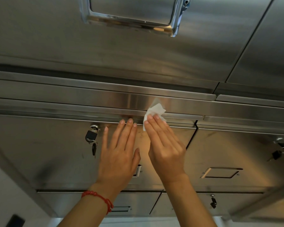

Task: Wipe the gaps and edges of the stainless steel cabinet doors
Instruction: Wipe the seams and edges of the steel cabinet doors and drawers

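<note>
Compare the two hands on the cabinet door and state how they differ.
The right hand presses a white wipe against the door's top edge; the left hand holds nothing. The left hand's fingers are spread flat; the right hand's are held closer together over the wipe. The left wrist wears a red bracelet; the right is bare. Both rest palm-down on the same cabinet door.

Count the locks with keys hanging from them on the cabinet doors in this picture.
3. One lock sits left of the left hand, one at the far right edge, one on the lower door under the right forearm. Arms may hide others.
</note>
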